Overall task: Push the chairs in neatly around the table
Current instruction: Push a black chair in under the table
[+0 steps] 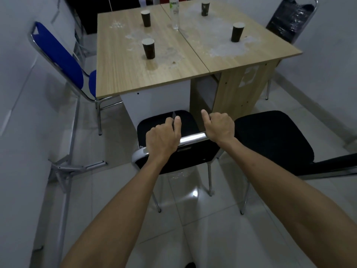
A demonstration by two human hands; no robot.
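A black chair (152, 122) with a chrome frame stands in front of me, its seat just short of the wooden table (123, 74). My left hand (162, 140) and my right hand (220, 126) both grip the chrome top rail of its backrest. A second black chair (274, 140) stands to the right, away from the table. A blue chair (61, 55) is at the table's left side, its seat partly under the top. Another black chair (291, 18) stands at the far right corner.
Several dark paper cups, such as one (148, 48), and a clear bottle (174, 14) stand on the table. White walls close in on the left and right. A metal stand (65, 167) leans by the left wall. The floor is glossy white tile.
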